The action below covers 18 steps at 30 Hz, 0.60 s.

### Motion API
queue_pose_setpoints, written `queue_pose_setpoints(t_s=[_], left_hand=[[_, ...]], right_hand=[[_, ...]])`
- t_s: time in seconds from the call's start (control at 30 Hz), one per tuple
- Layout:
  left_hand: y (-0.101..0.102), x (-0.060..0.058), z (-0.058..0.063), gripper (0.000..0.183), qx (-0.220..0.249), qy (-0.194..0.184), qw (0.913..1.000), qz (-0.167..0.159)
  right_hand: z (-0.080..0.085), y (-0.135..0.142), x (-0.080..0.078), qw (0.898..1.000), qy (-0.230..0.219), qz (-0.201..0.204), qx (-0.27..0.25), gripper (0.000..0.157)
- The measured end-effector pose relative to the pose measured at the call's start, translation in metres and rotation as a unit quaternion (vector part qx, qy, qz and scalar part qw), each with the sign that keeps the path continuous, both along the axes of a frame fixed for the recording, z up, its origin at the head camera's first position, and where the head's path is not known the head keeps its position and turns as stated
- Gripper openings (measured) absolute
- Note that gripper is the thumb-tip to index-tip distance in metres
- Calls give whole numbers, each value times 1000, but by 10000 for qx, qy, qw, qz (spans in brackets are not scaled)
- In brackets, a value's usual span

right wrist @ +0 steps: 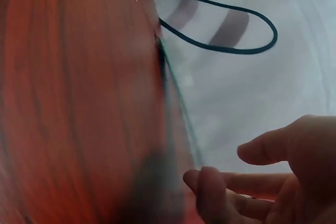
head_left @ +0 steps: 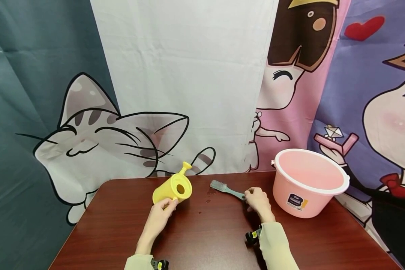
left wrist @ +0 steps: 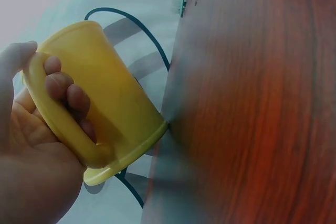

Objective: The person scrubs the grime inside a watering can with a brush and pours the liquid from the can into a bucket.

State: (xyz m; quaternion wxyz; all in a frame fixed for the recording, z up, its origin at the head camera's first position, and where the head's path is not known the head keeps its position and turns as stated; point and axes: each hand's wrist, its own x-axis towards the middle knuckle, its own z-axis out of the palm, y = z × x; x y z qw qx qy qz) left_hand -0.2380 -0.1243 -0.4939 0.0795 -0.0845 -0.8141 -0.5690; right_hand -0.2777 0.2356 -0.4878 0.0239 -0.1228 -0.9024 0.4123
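Note:
In the head view my left hand grips the handle of a yellow watering can. The can is tipped, with its spout pointing up and away. The left wrist view shows the fingers wrapped through the handle, and the can's base edge right at the tabletop. A grey-green brush has its bristle head toward the middle of the table. My right hand is at the end of its handle. In the right wrist view the fingertips meet the thin brush handle, while the thumb stands apart from them.
A pink bucket with a white rim stands right of my right hand. Small water drops dot the brown table near the brush. A printed cloth with cartoon figures hangs behind the table's back edge.

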Motion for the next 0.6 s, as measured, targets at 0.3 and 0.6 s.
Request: queue_pose_setpoints(t_s=[0.3, 0.6], left_hand=[[-5, -2, 2, 47, -229, -32, 9995, 220], [-4, 0, -1, 41, -296, -75, 9993, 226]], right_hand=[[43, 13, 18, 9959, 662, 616, 52, 33], [108, 34, 67, 9760, 2131, 445, 55, 30]])
